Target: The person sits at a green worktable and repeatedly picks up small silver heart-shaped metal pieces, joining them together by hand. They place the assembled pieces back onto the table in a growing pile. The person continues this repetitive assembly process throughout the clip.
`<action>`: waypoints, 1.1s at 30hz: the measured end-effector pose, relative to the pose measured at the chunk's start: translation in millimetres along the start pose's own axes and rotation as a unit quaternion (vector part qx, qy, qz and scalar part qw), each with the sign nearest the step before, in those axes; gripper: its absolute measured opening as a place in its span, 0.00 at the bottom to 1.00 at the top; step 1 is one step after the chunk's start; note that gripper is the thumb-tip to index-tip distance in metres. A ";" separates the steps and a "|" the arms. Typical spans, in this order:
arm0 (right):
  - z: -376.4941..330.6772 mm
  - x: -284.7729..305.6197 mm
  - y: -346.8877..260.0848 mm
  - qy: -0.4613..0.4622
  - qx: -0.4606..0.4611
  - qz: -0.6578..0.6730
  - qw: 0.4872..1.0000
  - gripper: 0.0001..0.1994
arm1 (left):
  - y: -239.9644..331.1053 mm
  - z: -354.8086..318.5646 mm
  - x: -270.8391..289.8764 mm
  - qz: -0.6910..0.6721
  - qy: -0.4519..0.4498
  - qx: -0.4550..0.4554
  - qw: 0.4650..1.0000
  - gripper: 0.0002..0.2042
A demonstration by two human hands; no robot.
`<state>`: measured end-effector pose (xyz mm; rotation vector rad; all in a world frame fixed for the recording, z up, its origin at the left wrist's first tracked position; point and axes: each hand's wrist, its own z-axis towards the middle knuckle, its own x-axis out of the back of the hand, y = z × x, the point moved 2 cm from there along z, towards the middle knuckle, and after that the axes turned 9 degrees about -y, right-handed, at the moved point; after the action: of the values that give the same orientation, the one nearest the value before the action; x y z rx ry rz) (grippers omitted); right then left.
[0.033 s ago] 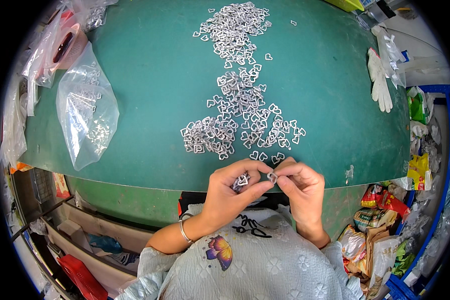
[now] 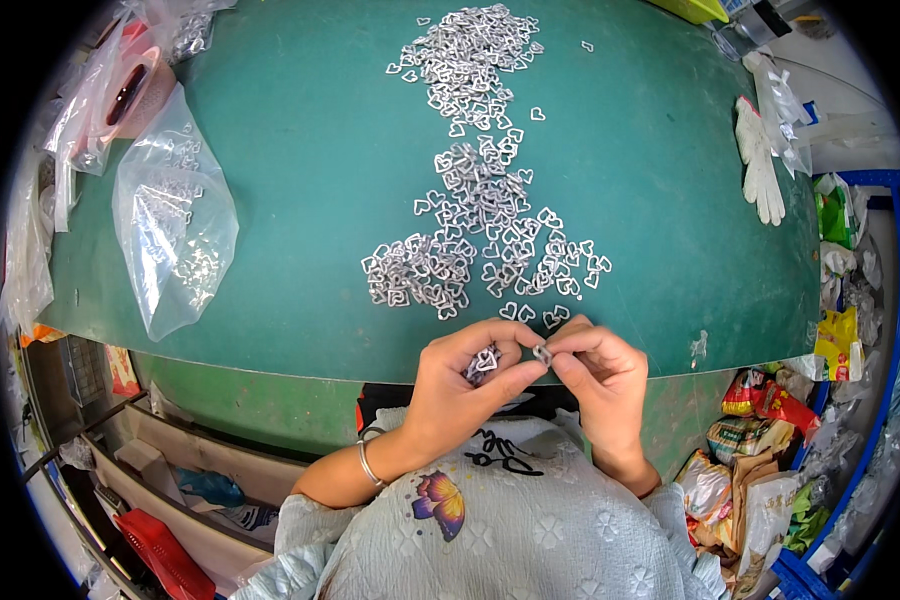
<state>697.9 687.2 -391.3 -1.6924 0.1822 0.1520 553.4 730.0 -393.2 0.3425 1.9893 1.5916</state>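
Observation:
Close to the table's near edge, my left hand [image 2: 470, 372] is closed, with several grey heart-shaped metal pieces [image 2: 483, 362] gathered in its curled fingers. Its thumb and forefinger also pinch a single heart-shaped piece [image 2: 542, 354]. Opposite, my right hand [image 2: 606, 385] grips that same piece between thumb and forefinger, so both sets of fingertips meet at it. A few loose hearts [image 2: 526, 314] lie just beyond my fingers. Farther away, a large pile of heart-shaped pieces [image 2: 480, 190] spreads up the middle of the green table [image 2: 310, 200].
At the left lies a clear plastic bag [image 2: 175, 225] with small pieces in it, near a pink basket [image 2: 145, 95]. A white glove [image 2: 758, 160] rests at the right. Below the table stand an open drawer [image 2: 205, 455] on the left and several packages [image 2: 750, 440] on the right.
The heart-shaped piece between my fingertips has turned slightly and shifted a little to the left. Both hands otherwise keep their places.

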 end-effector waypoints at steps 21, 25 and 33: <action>56.5 -4.9 4.5 -0.042 0.147 -0.564 0.812 0.13 | -9.2 -10.4 18.6 -0.276 -0.054 0.141 0.949 0.09; 52.1 2.7 4.5 0.043 0.159 -0.514 0.842 0.09 | -12.3 -12.4 21.8 -0.269 -0.046 0.167 0.947 0.11; 36.5 9.8 3.3 0.075 0.099 -0.248 0.961 0.05 | -11.5 -10.8 27.4 -0.215 -0.037 0.158 0.963 0.09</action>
<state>706.9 722.7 -401.2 -1.4997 -0.1159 -0.3591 526.8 732.7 -410.0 0.0753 2.0837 0.9825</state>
